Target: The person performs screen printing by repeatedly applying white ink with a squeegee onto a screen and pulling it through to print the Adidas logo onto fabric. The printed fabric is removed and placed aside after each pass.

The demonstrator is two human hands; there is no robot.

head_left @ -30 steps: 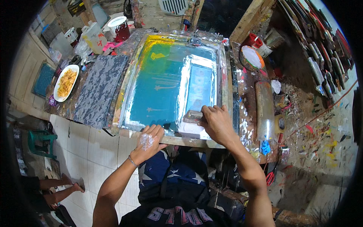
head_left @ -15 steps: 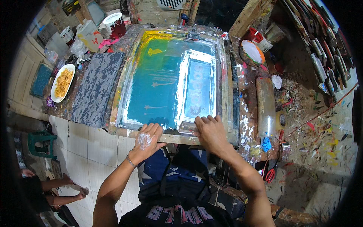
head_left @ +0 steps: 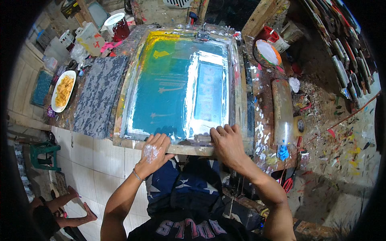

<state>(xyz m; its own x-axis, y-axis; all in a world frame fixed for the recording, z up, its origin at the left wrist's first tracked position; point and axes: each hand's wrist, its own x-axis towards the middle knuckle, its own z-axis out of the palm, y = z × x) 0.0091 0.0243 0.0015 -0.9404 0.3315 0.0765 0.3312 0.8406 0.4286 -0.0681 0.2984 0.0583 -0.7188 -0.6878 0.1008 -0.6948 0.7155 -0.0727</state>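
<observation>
My left hand (head_left: pixel 155 148), with white smears on its back, grips the near edge of the wooden screen frame (head_left: pixel 243 100), fingers over the rim. My right hand (head_left: pixel 228 145) is curled over a squeegee (head_left: pixel 199 135) at the screen's near right end; the tool is mostly hidden by hand and ink. The blue-green mesh (head_left: pixel 161 92) has yellow ink at the back left, faint star shapes, and a white-ink band (head_left: pixel 207 59) around a pale stencil (head_left: pixel 205 92) on the right.
A patterned grey board (head_left: pixel 96 92), plate of food (head_left: pixel 64 90), red paint bucket (head_left: pixel 117 30) and jug (head_left: pixel 90 40) are left. A cylinder (head_left: pixel 283 112), round tub (head_left: pixel 267 53) and squeegee rack (head_left: pixel 348 60) are right. Another person's legs (head_left: pixel 70 217) show lower left, near a green stool (head_left: pixel 44 152).
My right hand has moved down toward the frame's near edge with the squeegee, leaving thicker white at that end of the stencil. My left hand stays on the frame, shifted slightly.
</observation>
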